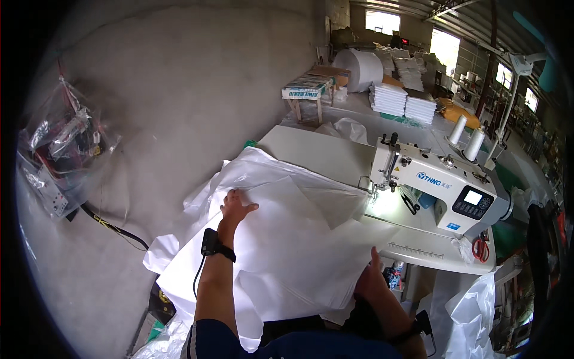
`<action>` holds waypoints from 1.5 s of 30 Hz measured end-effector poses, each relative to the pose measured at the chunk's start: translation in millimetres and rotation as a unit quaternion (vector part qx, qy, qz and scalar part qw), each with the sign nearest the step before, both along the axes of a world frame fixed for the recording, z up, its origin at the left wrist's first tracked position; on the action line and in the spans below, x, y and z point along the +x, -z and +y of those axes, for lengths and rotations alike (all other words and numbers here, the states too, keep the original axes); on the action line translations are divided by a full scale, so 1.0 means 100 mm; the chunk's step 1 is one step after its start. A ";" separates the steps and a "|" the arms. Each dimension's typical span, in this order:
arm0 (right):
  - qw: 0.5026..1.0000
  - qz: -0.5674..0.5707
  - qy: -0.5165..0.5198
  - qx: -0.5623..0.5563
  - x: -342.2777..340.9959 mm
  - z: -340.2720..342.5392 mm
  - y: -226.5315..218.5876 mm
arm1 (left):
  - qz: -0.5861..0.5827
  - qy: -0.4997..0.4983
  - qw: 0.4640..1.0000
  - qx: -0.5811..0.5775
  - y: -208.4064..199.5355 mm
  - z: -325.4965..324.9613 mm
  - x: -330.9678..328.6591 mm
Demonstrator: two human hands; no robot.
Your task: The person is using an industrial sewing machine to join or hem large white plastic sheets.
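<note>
A large white sheet [287, 239], thin and slightly glossy like woven plastic or film, lies in loose layers over the left part of the sewing table and hangs toward me. My left hand [238, 207] rests on it near its far left side, with fingers and thumb spread. My right hand [372, 281] is at the sheet's right edge, thumb stretched upward; its other fingers are hidden in shadow. To the right stands a white sewing machine [430, 179], its lamp lighting the needle area. The sheet's far right corner reaches close to the needle.
Red-handled scissors [480, 250] lie at the table's right edge, and black snips [410, 201] under the machine arm. Two thread cones [475, 145] stand behind. Farther back are stacked white bundles [387, 99] and a big white roll [360, 70]. Clear plastic bags [69, 143] hang left.
</note>
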State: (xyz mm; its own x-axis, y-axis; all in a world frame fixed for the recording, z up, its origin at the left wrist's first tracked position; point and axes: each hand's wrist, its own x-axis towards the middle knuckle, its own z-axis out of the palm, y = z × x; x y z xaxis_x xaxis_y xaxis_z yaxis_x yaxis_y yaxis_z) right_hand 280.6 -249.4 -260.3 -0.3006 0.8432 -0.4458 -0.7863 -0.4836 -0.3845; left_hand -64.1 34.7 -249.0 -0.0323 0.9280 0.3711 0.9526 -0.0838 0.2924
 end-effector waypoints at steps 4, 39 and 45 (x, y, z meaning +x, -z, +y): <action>0.946 -0.321 0.038 0.007 -0.04 -0.06 0.12 | 0.011 0.147 0.981 -0.128 -0.21 0.04 -0.24; 0.983 -0.177 0.045 0.021 -0.27 1.45 -0.13 | 0.174 0.208 0.951 -0.150 -0.29 0.73 1.65; 0.968 -0.242 0.054 0.033 -0.53 1.18 -0.11 | 0.143 0.425 0.894 -0.005 -0.25 0.09 2.43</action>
